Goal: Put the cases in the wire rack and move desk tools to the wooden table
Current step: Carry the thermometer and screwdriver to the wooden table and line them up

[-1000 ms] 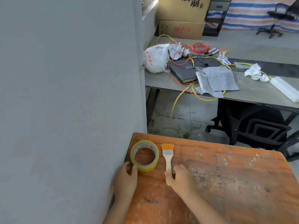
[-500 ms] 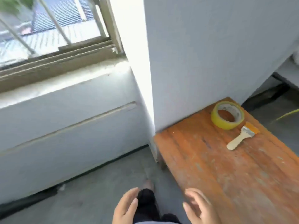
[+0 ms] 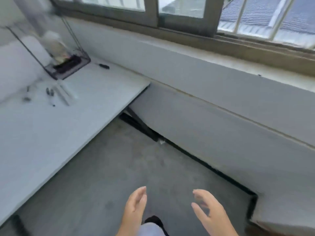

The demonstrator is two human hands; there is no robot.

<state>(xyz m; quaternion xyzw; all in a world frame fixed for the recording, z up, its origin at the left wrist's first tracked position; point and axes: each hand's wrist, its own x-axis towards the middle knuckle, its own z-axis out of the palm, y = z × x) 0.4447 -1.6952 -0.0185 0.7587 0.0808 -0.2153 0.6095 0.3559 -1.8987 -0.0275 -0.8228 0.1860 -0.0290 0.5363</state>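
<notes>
1. Left hand point(image 3: 136, 204) at 6 o'clock, low in frame, over the grey floor point(image 3: 129, 167). Palm faces inward, fingers loosely spread, nothing in it.
2. Right hand point(image 3: 207, 211) at about 5 o'clock, beside the left with a gap between them. Fingers curled slightly and apart, empty as well.
3. Both hands hang in the air, touching nothing. A dark shoe point(image 3: 154, 220) and a pale trouser leg point(image 3: 150, 229) show between the wrists at the bottom edge.
4. Pale grey table point(image 3: 51, 133) fills the 8 to 10 o'clock part of the frame; its near corner points toward 12 o'clock, close to the wall.
5. Wire rack point(image 3: 68, 65) stands on the far end of the table at 10 o'clock. Something dark lies in its bottom tray and a pale blurred shape sits above that; cannot tell what either is.
6. Small desk tools point(image 3: 51, 94) lie scattered on the table just in front of the rack, at about 10 o'clock: dark and pale pen-like pieces, too blurred to name. They are well apart from both hands.
7. One small dark item point(image 3: 104, 66) lies on the table just beside the rack, toward 11 o'clock.
8. Window point(image 3: 196, 12) runs across 11 to 2 o'clock above a grey sill point(image 3: 221, 53) and wall.
9. The left part of the frame is motion-blurred.
</notes>
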